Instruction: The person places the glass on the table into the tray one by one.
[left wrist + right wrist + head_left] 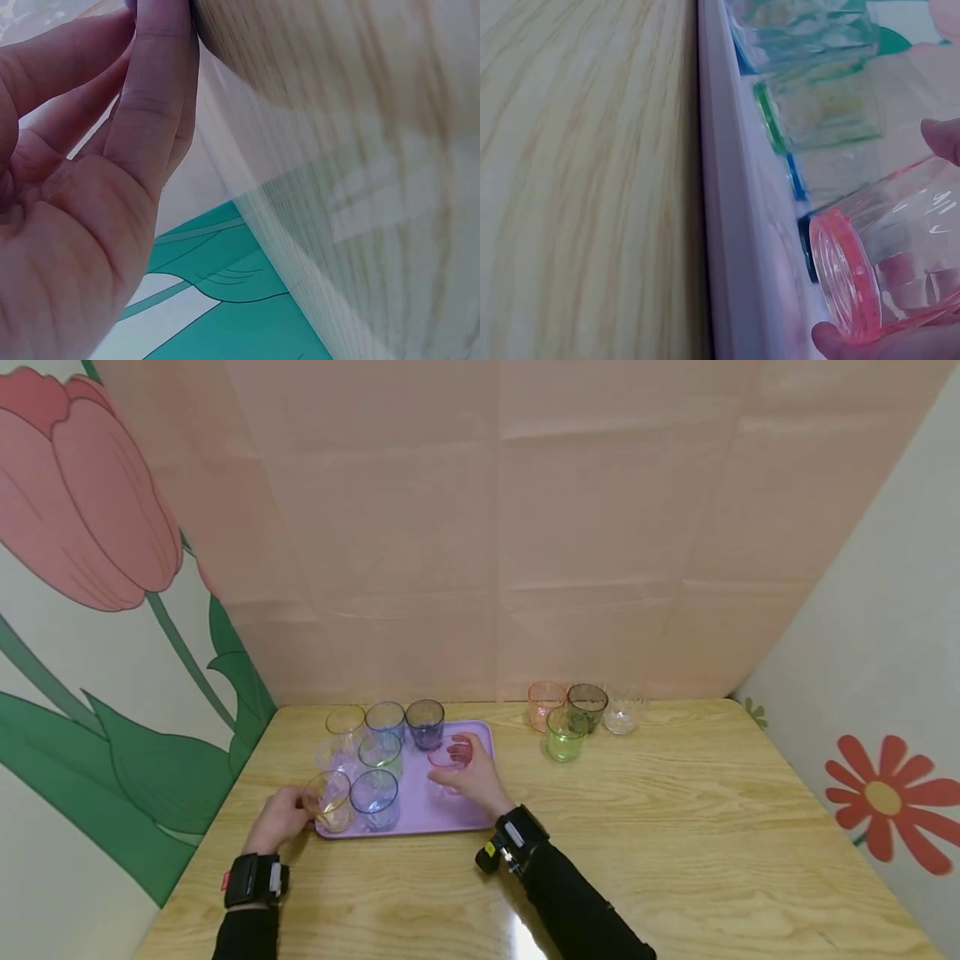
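Note:
A pink-tinted glass (900, 240) is in my right hand (476, 777), with the fingers curled round its side. In the right wrist view its thick pink base is close over the lilac tray (442, 817). My left hand (277, 818) is at the tray's front left corner, beside a yellow-rimmed glass (330, 806). The left wrist view has its thumb and fingers (154, 90) pinching a sliver of purple edge at the top. On the tray stand several more glasses: a front blue one (375, 806), a green one (381, 756) and a dark grey one (425, 727).
Off the tray, towards the back right, a second cluster holds a pink glass (546, 706), a dark brown glass (588, 703), a green glass (564, 739) and a clear glass (622, 714). A pink-covered wall (495, 568) rises directly behind the wooden table (675, 843).

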The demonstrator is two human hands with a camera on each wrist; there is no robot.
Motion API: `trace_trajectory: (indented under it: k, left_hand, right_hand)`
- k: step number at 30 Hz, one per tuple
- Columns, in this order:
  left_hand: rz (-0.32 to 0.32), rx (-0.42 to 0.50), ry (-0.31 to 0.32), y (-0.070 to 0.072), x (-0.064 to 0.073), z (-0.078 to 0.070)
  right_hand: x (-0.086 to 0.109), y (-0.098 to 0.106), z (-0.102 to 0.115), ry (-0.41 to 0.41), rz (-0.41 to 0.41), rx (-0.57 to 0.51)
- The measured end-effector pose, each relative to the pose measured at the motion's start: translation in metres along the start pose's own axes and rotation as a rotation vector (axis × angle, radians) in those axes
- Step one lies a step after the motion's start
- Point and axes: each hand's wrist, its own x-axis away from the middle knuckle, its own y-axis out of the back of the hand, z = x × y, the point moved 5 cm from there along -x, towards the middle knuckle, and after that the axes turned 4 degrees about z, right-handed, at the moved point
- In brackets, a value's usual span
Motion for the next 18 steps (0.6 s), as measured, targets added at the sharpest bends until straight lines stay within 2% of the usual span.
trace_trajectory:
  k: [5, 9, 15, 18]
  left_hand:
    - [-0.002, 0.012, 0.007, 0.000, 0.001, 0.000]
    - [-0.002, 0.007, 0.013, 0.000, 0.002, 0.001]
    - [-0.015, -0.023, -0.014, 0.001, 0.002, -0.002]
    - [-0.021, -0.035, -0.023, 0.002, 0.001, -0.001]
  right_hand:
    - [-0.003, -0.013, 0.002, 0.000, -0.014, 0.081]
    - [-0.005, -0.020, 0.002, -0.021, -0.027, 0.099]
    - [-0.011, -0.027, -0.002, -0.073, -0.085, 0.138]
    - [-0.015, -0.030, -0.002, -0.073, -0.093, 0.149]
